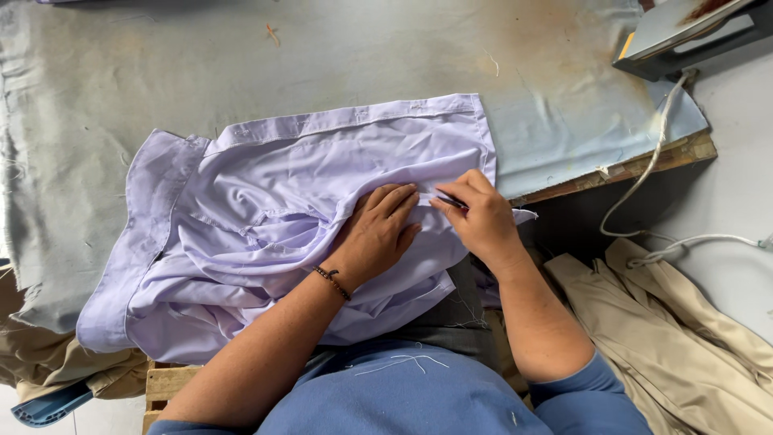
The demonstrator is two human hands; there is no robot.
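A crumpled lilac shirt (266, 201) lies on a grey padded table (241, 56) in front of me. My left hand (378, 229) rests flat on the shirt's fabric, fingers together pressing it down; a beaded bracelet circles its wrist. My right hand (479, 213) sits just to the right of it at the shirt's right edge, pinching a fold of fabric together with a thin dark tool (451, 201) between thumb and fingers. The two hands nearly touch at the fingertips.
An iron (692, 32) stands at the top right corner, its white cord (652, 169) trailing down past the table's edge. Beige garments (676, 330) hang at the lower right, more beige cloth (48, 362) at the lower left. Rust stains mark the table cover.
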